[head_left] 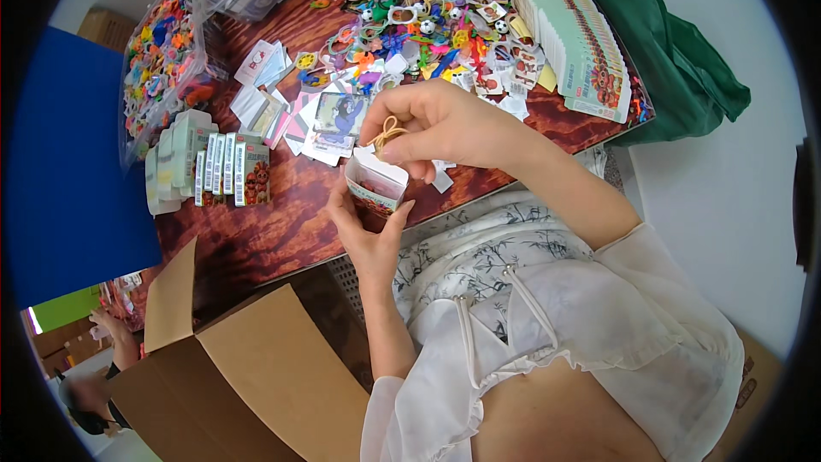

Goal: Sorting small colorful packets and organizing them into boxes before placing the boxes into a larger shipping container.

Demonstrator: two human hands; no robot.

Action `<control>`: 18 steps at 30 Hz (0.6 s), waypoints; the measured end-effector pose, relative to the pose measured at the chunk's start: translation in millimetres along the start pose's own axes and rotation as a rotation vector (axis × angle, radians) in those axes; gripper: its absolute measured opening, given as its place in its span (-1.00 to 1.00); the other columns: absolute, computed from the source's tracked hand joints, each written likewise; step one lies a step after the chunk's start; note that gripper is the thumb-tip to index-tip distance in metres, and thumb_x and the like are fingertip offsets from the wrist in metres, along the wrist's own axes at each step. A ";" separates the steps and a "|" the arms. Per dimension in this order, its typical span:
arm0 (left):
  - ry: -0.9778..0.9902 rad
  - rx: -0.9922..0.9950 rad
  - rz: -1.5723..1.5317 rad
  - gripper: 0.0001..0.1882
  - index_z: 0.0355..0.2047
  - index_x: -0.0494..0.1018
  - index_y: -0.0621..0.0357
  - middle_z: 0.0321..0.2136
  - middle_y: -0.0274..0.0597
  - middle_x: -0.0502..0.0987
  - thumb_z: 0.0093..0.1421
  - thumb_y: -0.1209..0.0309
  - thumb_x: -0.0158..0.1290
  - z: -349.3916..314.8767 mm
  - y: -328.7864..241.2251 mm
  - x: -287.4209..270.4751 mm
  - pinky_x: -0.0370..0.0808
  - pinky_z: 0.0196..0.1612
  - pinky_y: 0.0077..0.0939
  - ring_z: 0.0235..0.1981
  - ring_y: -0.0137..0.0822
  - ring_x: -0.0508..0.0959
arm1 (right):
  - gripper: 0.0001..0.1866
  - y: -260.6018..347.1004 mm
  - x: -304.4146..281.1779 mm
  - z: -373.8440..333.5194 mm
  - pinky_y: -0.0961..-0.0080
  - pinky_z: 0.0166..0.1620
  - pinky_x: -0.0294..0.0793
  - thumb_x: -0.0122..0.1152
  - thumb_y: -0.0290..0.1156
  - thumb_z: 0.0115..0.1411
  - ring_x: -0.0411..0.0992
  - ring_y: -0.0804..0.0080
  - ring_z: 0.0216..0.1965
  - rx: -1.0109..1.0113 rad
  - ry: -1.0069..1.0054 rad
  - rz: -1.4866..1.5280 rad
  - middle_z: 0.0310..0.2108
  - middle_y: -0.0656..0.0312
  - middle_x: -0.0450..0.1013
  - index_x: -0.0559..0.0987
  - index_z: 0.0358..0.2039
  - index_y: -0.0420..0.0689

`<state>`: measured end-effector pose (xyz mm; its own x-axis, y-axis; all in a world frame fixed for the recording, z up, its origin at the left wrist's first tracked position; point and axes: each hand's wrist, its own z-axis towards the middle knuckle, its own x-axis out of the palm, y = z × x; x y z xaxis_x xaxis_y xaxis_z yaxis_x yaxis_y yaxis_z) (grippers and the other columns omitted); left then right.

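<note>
My left hand point(373, 242) grips a small printed carton point(375, 197) from below, fingers on one side and thumb on the other. The carton's top is open and its white flap stands up. Just above that opening, my right hand point(449, 124) pinches a tan looped cord point(389, 132). Whether something hangs from the cord is hidden by the fingers. Beyond the hands lies a card with a purple picture point(340, 114), on top of other loose cards point(301, 124).
Colourful small trinkets point(428, 26) are heaped at the back. A long row of flattened cartons point(569, 43) lies right; several filled-out cartons point(251, 174) stand left. A clear bag of trinkets point(160, 60) is far left. An open cardboard box point(274, 359) sits below the table edge. Another person's hand point(111, 325) shows lower left.
</note>
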<state>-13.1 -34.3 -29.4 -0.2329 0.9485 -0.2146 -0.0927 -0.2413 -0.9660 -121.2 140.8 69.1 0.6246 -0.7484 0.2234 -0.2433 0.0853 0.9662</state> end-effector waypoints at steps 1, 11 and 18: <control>-0.002 -0.012 -0.017 -0.15 0.16 0.13 0.26 0.04 -0.06 0.35 -0.07 0.54 0.40 0.1 -1.1 0.5 0.36 0.12 -0.39 0.05 -0.27 0.41 | -0.79 -0.5 1.6 0.4 0.71 -0.54 0.40 0.20 -0.50 0.22 0.39 0.69 -0.60 -0.002 0.013 0.013 -0.43 0.27 0.47 0.52 -0.13 -0.25; 0.008 -0.083 0.023 -0.21 0.12 0.22 0.27 -0.09 -0.13 0.42 -0.08 0.51 0.41 0.2 -1.3 -0.4 0.45 -0.03 -0.47 -0.11 -0.35 0.47 | -0.84 -14.0 3.4 8.9 0.68 -0.58 0.45 0.18 -0.52 0.21 0.40 0.67 -0.63 0.019 -0.096 -0.276 -0.48 0.27 0.46 0.53 -0.20 -0.28; 0.015 -0.087 0.060 -0.21 0.13 0.22 0.29 -0.06 -0.10 0.43 -0.08 0.51 0.41 4.7 -5.1 3.5 0.45 0.00 -0.43 -0.07 -0.32 0.48 | -0.88 0.7 10.2 4.9 0.68 -0.59 0.45 0.16 -0.54 0.21 0.41 0.65 -0.63 -0.010 -0.045 0.051 -0.50 0.26 0.46 0.53 -0.26 -0.31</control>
<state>-18.0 -30.7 -24.6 -0.2214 0.9359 -0.2741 0.0057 -0.2798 -0.9600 -118.7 130.0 71.4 0.5774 -0.7717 0.2666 -0.2664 0.1305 0.9550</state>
